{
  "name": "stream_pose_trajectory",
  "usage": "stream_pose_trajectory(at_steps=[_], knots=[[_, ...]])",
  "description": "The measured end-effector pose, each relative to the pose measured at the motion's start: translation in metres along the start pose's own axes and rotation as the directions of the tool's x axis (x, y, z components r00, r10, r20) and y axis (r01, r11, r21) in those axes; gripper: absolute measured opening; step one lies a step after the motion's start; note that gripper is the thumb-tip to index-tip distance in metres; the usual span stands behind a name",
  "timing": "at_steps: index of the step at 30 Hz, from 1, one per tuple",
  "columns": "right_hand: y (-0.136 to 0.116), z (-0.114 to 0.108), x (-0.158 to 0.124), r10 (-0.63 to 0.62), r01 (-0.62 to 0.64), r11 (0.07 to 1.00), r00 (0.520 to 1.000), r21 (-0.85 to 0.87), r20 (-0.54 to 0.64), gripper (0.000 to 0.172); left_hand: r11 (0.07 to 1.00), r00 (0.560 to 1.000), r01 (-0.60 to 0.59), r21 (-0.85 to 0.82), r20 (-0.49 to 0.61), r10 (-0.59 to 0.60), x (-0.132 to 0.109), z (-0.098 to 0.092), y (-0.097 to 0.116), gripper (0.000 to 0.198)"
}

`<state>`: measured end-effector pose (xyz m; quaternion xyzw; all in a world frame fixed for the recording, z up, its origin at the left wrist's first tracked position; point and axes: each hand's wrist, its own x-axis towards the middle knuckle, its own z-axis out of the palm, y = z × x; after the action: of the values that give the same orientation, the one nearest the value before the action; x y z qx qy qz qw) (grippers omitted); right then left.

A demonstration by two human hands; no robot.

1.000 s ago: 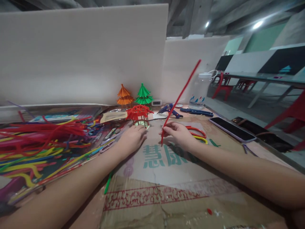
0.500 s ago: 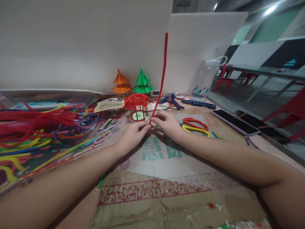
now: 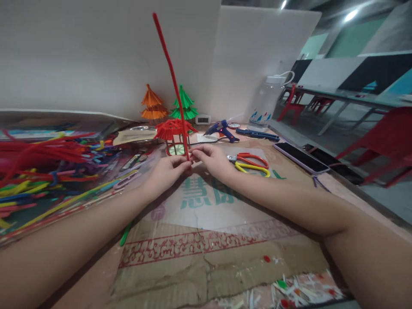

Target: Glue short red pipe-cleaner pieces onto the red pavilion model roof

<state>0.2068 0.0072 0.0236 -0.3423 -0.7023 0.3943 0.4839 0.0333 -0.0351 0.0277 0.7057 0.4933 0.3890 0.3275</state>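
Observation:
A long red pipe cleaner stands up from between my fingertips, leaning left at its top. Its lower end is pinched by my left hand, thumb and forefinger together. My right hand meets it there, fingers closed at the same end; the exact grip is partly hidden. Just behind my hands is a small red-roofed pavilion with thin posts and a round pale base. Farther back stand an orange tiered-roof model and a green one, partly covered by the pipe cleaner.
Many coloured pipe cleaners lie heaped at left. Red-and-yellow-handled scissors rest by my right wrist. Behind are a blue glue gun, a dark blue tool and a clear bottle. A phone lies at right.
The top of the red pipe cleaner has swung from leaning right to leaning left. Both hands stay together at its lower end. The whole view has shifted a little.

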Motion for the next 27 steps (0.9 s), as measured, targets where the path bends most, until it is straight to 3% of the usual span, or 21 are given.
stream_pose_trajectory(at_steps=[4, 9, 13, 18, 27], knots=[[-0.005, -0.005, -0.003, 0.060, -0.060, 0.998, 0.998, 0.010, 0.004, 0.013, 0.996, 1.000, 0.005, -0.087, -0.014, -0.006, 0.002, 0.003, -0.002, 0.034], [-0.008, -0.006, -0.010, 0.137, -0.138, 0.990, 0.988, 0.004, 0.072, 0.018, 0.950, 0.999, 0.043, -0.309, 0.023, -0.038, 0.005, 0.006, -0.003, 0.029], [-0.004, -0.004, -0.011, 0.110, -0.110, 0.994, 0.987, -0.003, 0.114, 0.015, 0.945, 0.999, 0.046, -0.322, 0.031, -0.038, 0.006, 0.005, -0.001, 0.027], [-0.005, -0.002, -0.010, 0.169, -0.174, 0.984, 0.978, 0.026, 0.122, 0.008, 0.947, 0.997, 0.075, -0.311, 0.026, -0.071, 0.006, 0.003, -0.001, 0.029], [-0.008, -0.002, -0.010, 0.217, -0.215, 0.976, 0.971, -0.031, 0.099, 0.007, 0.967, 1.000, 0.019, -0.253, 0.003, -0.019, 0.005, 0.002, -0.001, 0.029]])
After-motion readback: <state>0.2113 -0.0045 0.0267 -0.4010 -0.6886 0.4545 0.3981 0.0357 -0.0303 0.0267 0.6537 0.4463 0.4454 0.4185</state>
